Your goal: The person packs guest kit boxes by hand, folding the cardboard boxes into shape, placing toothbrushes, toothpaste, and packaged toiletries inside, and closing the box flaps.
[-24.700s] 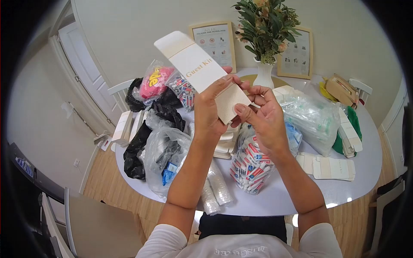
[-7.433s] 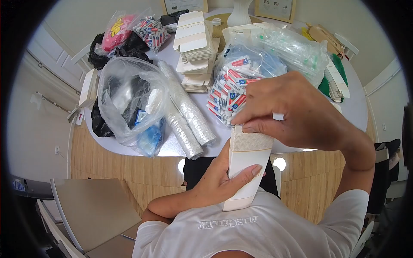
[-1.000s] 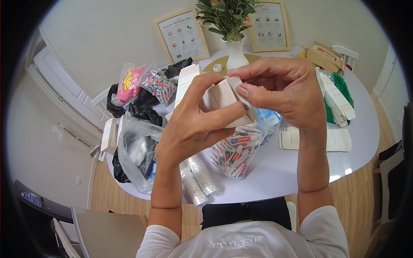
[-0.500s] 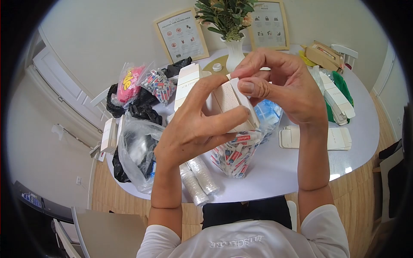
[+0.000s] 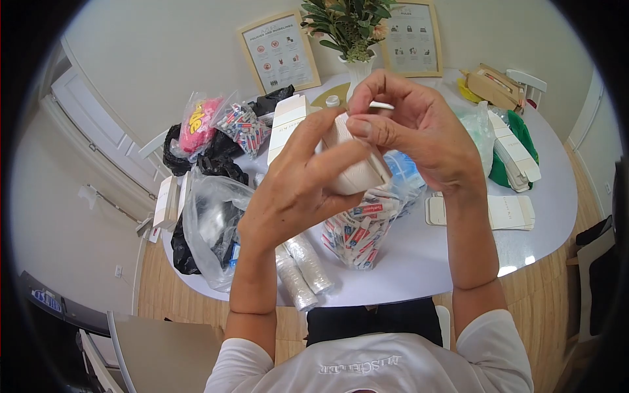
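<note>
A small cream cardboard box [image 5: 359, 178] is up above the table's middle, tilted, with my left hand [image 5: 285, 180] wrapped round its side. My right hand [image 5: 432, 131] has its thumb and fingers pinched at the box's upper end, where a white flap edge [image 5: 381, 105] shows between the fingers. Part of the box is hidden behind my fingers. Just below stands a clear bag of small toothpaste packets [image 5: 357, 232], with a blue plastic pack [image 5: 405, 171] behind it.
Flat folded cartons [image 5: 514, 213] lie at the right, and more cartons [image 5: 286, 121] at the back left. Two clear-wrapped rolls [image 5: 304, 265] lie near the table's front edge. At the left are plastic bags [image 5: 213, 209] and a pink pack [image 5: 198, 124]. A white vase [image 5: 360, 69] stands behind.
The box has turned and tipped in my left hand, so its side faces me more. My right thumb has shifted left and slightly up along its upper end.
</note>
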